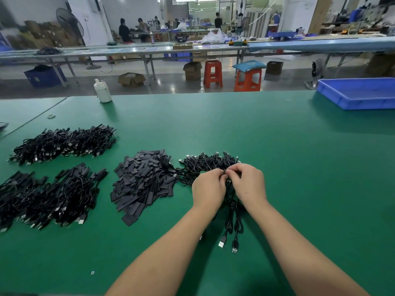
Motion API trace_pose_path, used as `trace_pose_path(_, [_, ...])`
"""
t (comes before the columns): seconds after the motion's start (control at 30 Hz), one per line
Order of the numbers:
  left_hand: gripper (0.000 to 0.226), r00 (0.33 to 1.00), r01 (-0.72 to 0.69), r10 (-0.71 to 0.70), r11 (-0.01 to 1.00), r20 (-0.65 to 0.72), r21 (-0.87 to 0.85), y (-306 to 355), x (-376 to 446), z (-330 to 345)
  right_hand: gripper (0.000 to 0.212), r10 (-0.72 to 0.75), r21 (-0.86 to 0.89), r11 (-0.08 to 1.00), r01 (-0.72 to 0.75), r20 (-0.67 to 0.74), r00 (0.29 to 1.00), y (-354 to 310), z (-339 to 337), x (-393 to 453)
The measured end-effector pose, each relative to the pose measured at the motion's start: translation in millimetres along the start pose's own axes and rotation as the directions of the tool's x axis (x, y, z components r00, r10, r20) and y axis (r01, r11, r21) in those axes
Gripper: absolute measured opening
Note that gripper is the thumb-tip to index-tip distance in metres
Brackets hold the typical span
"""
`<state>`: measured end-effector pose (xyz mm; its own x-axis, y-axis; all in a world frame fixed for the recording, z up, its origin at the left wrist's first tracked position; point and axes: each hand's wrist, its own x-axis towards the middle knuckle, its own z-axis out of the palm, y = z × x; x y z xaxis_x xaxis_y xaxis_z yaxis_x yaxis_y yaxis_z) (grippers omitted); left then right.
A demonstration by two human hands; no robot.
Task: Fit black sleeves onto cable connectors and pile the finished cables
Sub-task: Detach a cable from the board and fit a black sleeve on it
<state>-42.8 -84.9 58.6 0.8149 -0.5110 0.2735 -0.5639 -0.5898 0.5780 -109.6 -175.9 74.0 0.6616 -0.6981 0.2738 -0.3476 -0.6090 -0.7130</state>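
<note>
While cables dangle, both hands' fingers pinch one connector.

Behind the green table, orange stools stand on a glossy grey floor.

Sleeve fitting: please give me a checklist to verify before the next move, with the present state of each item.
1. Both hands on the work: left hand and right hand pinch a small part together. Ok.
2. Sleeve on the connector: hidden by fingers. Cannot tell.
3. Held cables hang down, plugs resting on the table. Ok.
4. Sleeves close to the left hand. Ok.
5. Unfinished cables just behind the hands. Ok.
6. Finished piles at far left, with room beside them. Ok.
</note>
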Motion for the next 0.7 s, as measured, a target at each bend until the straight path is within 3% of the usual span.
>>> trace_pose_path(0.1, [0.022,1.0,0.02,-0.02,1.0,-0.017,-0.019,0,1,-3,0.011,-0.028,-0.017,0.999,0.028,-0.021,0.999,2,1,-1])
trace_pose_path(0.3, [0.021,0.993,0.061,-0.074,0.988,-0.091,-0.138,-25,16,-44,0.013,-0.076,-0.116,0.99,0.086,0.089,0.993,27,-10,13])
trace_pose_path(0.43, [0.021,0.982,-0.054,0.028,0.989,-0.185,-0.14,-28,21,-84,0.02,0.014,-0.238,0.971,0.02,0.141,0.99,40,-14,19])
trace_pose_path(0.5, [0.016,0.977,-0.108,0.083,0.987,-0.194,-0.122,-24,20,-101,0.031,-0.074,-0.326,0.94,0.105,0.107,0.992,39,-11,17])
trace_pose_path(0.53, [0.015,0.98,-0.12,0.096,0.984,-0.175,-0.129,-22,19,-108,0.034,-0.136,-0.289,0.945,0.155,0.084,0.987,34,-9,16])
trace_pose_path(0.6, [0.013,0.988,-0.121,0.104,0.98,-0.113,-0.157,-16,18,-117,0.036,-0.17,-0.035,0.984,0.176,0.125,0.977,14,-5,10])
trace_pose_path(0.7, [0.005,0.998,-0.057,0.068,0.928,0.016,-0.368,-6,17,-121,0.034,-0.125,0.43,0.9,-0.076,0.422,0.898,-26,3,-4])
